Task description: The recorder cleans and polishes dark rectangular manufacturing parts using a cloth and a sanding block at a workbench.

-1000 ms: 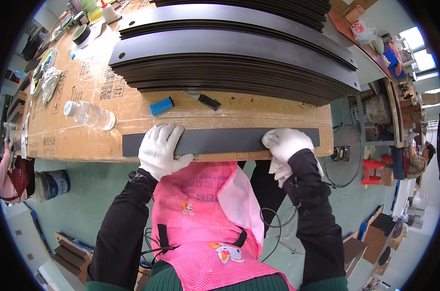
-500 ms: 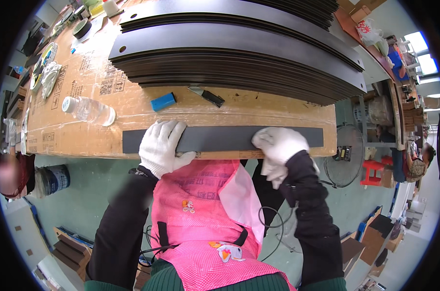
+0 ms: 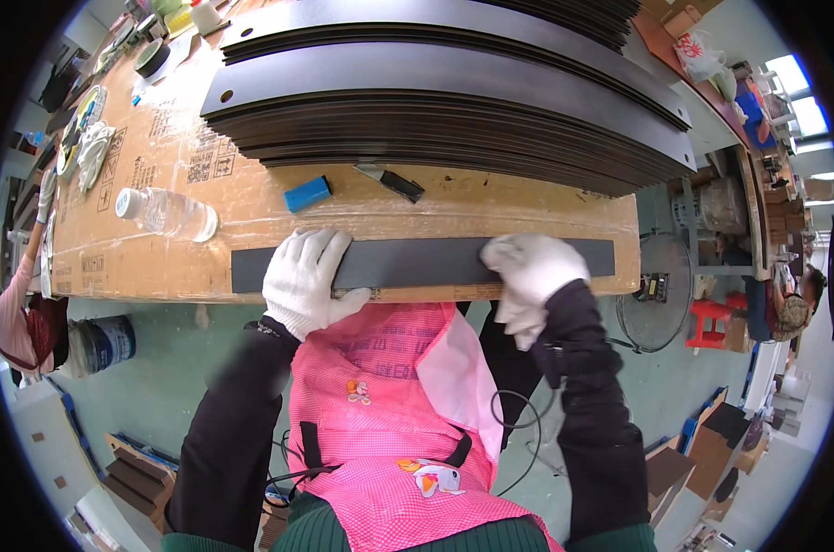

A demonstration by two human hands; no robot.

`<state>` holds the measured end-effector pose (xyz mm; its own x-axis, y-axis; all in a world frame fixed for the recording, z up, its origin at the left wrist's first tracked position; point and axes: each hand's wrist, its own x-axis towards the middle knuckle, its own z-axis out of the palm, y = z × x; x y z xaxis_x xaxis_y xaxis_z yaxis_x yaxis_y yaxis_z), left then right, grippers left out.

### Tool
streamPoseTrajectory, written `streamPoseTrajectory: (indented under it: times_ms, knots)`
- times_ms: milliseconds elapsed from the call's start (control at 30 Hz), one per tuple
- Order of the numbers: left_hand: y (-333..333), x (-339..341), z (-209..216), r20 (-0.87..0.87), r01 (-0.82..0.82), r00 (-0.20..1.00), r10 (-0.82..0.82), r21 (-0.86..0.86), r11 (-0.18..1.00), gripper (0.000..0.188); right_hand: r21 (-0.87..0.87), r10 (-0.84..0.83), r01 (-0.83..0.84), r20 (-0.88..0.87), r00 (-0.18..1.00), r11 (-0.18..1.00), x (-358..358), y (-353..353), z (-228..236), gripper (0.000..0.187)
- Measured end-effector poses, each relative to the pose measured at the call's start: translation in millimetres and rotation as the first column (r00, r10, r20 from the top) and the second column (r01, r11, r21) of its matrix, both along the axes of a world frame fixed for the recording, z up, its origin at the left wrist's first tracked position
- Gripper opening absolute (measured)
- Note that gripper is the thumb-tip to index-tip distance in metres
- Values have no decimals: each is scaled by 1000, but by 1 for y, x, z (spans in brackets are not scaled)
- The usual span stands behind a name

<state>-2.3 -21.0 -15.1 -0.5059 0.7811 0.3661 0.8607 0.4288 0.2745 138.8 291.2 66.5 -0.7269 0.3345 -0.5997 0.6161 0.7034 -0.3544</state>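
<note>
A long dark grey flat strip lies along the near edge of the cardboard-covered table. My left hand, in a white knit glove, rests flat across the strip's left part, fingers stretched away from me and thumb out to the right by the near edge. Toward the strip's right part, my right hand, also gloved, is closed against its surface. A white cloth hangs from under that hand; its gripped part is hidden. Beyond the strip lie a blue block and a utility knife.
Tall stacks of dark strips with end holes fill the table's far side. A clear bottle lies on its side at left. White gloves and a tape roll sit farther left. A floor fan stands at right; another person is at far left.
My right hand has shifted very slightly to the right along the strip. My left hand has stayed in place. At far left, the other person's arm now reaches toward the table.
</note>
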Motion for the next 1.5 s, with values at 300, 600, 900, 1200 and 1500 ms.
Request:
streamPoseTrajectory:
  times_ms: [300, 600, 900, 1200, 1500]
  knots:
    - [-8, 2, 1, 3, -19, 1000, 19, -33, 999, 76, -14, 93, -93, -48, 995, 996, -3, -22, -5, 52]
    - [1, -1, 1, -19, -1, 1000, 1, -6, 1000, 75, 164, -97, 102, -37, 995, 981, 12, -22, -2, 50]
    - [2, 2, 5, -6, 6, 1000, -6, -25, 1000, 76, -105, -321, 305, -223, 920, 947, 96, 78, -44, 54]
    - [0, 2, 3, -9, 1, 1000, -2, -45, 999, 76, 121, -48, 57, -78, 996, 991, 28, -34, -24, 61]
    - [6, 2, 6, -9, 16, 1000, -16, -24, 1000, 76, 359, -274, 280, -69, 959, 890, 60, 16, -21, 49]
